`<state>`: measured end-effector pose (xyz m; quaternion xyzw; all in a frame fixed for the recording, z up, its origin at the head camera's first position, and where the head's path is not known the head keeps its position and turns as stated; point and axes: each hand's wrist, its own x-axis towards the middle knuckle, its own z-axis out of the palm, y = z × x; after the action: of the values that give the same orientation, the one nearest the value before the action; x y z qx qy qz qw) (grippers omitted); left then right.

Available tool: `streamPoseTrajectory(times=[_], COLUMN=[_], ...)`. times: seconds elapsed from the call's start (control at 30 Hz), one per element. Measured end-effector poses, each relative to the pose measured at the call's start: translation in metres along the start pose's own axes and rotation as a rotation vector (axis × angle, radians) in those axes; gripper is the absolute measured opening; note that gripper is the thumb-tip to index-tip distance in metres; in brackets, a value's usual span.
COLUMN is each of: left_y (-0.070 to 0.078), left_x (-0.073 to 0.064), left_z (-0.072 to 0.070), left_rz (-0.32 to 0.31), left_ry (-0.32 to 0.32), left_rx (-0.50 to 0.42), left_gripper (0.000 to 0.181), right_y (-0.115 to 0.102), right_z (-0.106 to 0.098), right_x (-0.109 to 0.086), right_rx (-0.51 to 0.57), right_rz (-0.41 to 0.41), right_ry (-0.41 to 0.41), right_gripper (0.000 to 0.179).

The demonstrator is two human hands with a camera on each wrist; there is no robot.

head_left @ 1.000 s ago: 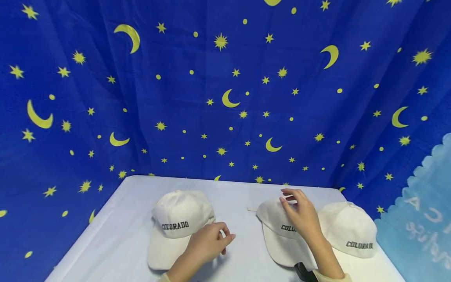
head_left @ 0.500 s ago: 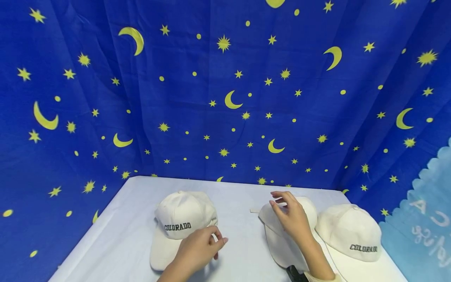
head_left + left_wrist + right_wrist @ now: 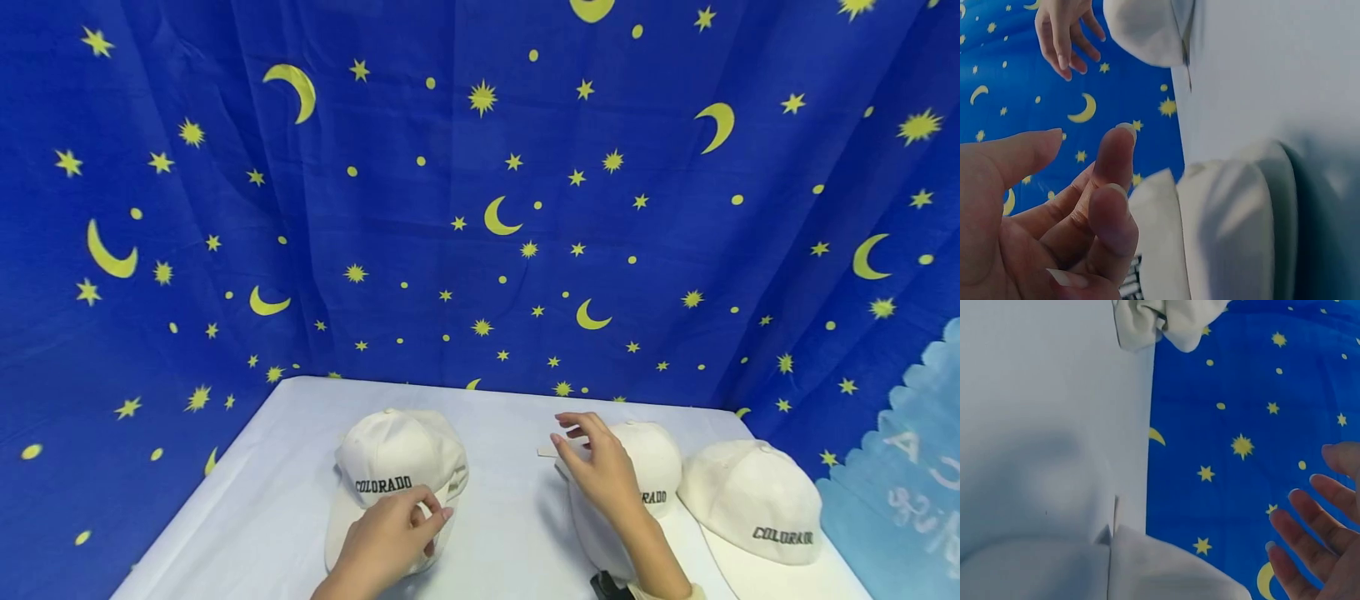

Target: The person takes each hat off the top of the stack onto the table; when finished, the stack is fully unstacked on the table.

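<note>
A white cap [image 3: 397, 450] lettered COLORADO sits at the left of the table, its brim toward me. In the left wrist view a second brim edge [image 3: 1282, 206] shows under the upper one. My left hand [image 3: 393, 533] is over the front of that cap, fingers loosely bent, holding nothing. Near the middle right lies another white cap [image 3: 648, 462], partly hidden by my right hand [image 3: 600, 471]. That hand hovers over its left side with fingers relaxed and apart, nothing in them. A third white cap [image 3: 757, 500], also lettered COLORADO, lies at the far right.
White cloth covers the table [image 3: 502, 467]. Behind it hangs a dark blue curtain [image 3: 420, 208] with yellow moons and stars. A light blue scalloped panel [image 3: 915, 458] stands at the right. A small pale strap end [image 3: 547, 452] sticks out left of the middle-right cap.
Both hands have moved left, the left one over the front of the left cap. The right hand has slid toward its cap's left side, uncovering more crown. The head view has shifted slightly.
</note>
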<state>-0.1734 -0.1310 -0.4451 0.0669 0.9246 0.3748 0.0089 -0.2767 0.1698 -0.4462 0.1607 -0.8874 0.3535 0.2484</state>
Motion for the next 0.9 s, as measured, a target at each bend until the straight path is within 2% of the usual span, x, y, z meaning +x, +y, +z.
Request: streamPoseTrajectory(times=[0.13,0.33,0.6,0.9], left_y=[-0.007,-0.025,-0.046,-0.064], left_x=[-0.005,-0.013,-0.023,-0.026], left_z=[-0.003,-0.006,-0.010,-0.016], left_rz=[-0.066,-0.115,-0.208,-0.234], left_ry=[0.001,0.009,0.033,0.068], left_rx=[-0.029,-0.055,-0.078,-0.168], left_gripper=[0.030,0.029,0.033,0.031], right_y=[-0.006,-0.015,-0.018,-0.021], right_z=[0.011,0.027,0.044,0.058], right_x=[0.004,0.010,0.007,0.005], right_rx=[0.000,0.001,-0.002,-0.010], right_rz=[-0.001,-0.003,-0.039,-0.068], right_ry=[-0.007,-0.022,-0.034,-0.025], right_gripper=[0.029,0.029,0.029,0.028])
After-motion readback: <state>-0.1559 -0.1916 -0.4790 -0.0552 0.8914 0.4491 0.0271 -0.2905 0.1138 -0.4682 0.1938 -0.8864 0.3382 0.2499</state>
